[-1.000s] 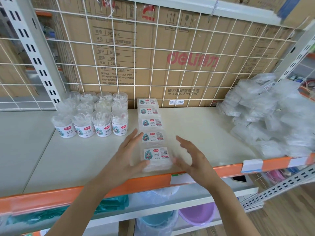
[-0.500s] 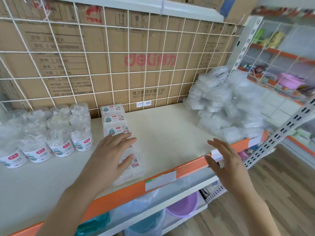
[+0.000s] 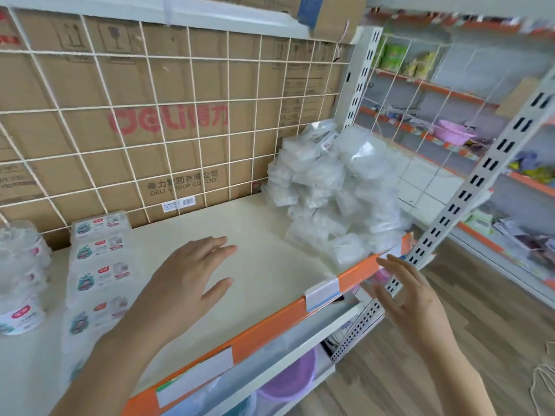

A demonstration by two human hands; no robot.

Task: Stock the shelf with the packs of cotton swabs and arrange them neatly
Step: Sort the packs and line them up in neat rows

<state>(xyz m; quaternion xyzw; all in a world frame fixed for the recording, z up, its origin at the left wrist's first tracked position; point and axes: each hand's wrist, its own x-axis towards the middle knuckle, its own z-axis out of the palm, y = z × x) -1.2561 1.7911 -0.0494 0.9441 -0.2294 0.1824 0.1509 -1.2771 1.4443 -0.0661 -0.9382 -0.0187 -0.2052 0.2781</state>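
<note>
Row placed; next batch due.
Left hand [image 3: 186,283] and right hand [image 3: 411,298], spread and empty, had left the neat row [image 3: 99,271] for the loose pile [image 3: 336,199].

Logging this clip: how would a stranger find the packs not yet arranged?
Find the cream shelf with the orange front edge, backed by a wire grid. At its right end, by the white upright, lies a heap of clear packs. Unlike the labelled flat packs lined in a row at the left, it is jumbled and piled high.
</note>
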